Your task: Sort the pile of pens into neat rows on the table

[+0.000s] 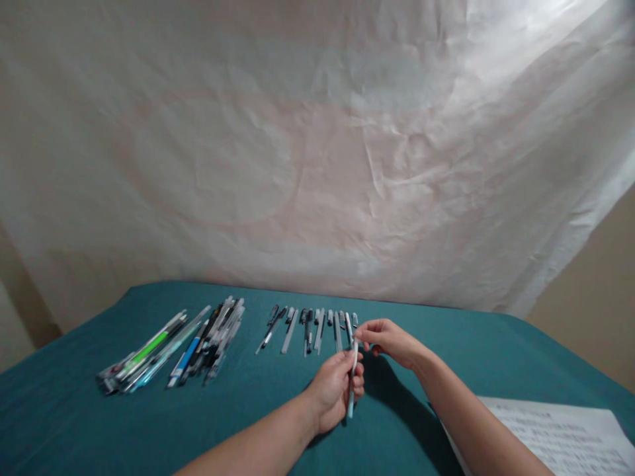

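My left hand [333, 391] is wrapped round the barrel of a slim, pale pen [351, 404], which stands tilted with its lower end sticking out below my fingers. At the pen's upper end, the thumb and forefinger of my right hand [389, 340] are pinched together; whether a cap is between them is too small to tell. Just beyond my hands lies a row of several uncapped-looking pens, such as a clear one [288, 332] and a dark one [272, 329]. Small loose caps [330, 318] lie near their far ends.
To the left lie a loose pile of black and clear pens [225, 334], a blue-labelled pen [184, 362] and a bundle with a bright green pen [149, 350]. Printed paper sheets [565, 430] rest at the right front on the green tablecloth [89, 423]. A pale sheet [317, 165] hangs behind.
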Motion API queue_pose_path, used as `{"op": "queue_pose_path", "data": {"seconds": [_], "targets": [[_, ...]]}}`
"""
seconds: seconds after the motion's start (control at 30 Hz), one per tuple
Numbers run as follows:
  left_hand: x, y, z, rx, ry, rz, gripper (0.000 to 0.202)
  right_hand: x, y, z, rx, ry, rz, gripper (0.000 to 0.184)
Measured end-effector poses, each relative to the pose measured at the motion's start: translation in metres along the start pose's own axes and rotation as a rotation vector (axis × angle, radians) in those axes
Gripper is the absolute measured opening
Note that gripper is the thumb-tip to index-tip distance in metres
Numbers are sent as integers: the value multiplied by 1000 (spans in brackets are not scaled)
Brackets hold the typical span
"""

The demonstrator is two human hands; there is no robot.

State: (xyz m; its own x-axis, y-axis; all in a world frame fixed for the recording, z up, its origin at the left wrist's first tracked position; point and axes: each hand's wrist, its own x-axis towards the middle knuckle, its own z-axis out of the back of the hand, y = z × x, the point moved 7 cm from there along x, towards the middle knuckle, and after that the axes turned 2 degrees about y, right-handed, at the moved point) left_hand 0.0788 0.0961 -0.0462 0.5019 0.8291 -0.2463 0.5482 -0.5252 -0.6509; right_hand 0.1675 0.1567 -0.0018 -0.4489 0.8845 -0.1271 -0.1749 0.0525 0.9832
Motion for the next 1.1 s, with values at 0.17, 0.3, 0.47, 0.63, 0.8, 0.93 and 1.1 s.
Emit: {"op": "queue_pose_path", "data": {"seconds": [0.17,0.3,0.47,0.63,0.8,0.93,1.1], "targets": [[-3,1,-5,68,46,-8,18,0,5,6,103,-47,68,29],[-4,2,-7,143,59,-14,20,1,12,29,219,-184,144,29],[-4,4,-10,283,99,-37,24,-2,4,79,437,-584,331,28],[-4,6,-10,355,101,-53,27,1,-29,97,402,-727,255,27],[-4,5,-11,360,106,-72,26,16,-51,75,228,-563,111,20],[-5,5,-12,351,107,-71,23,23,-53,63,178,-553,118,25],[-6,4,-13,344,98,-58,22,28,-52,58,-2,-553,133,36]]}}
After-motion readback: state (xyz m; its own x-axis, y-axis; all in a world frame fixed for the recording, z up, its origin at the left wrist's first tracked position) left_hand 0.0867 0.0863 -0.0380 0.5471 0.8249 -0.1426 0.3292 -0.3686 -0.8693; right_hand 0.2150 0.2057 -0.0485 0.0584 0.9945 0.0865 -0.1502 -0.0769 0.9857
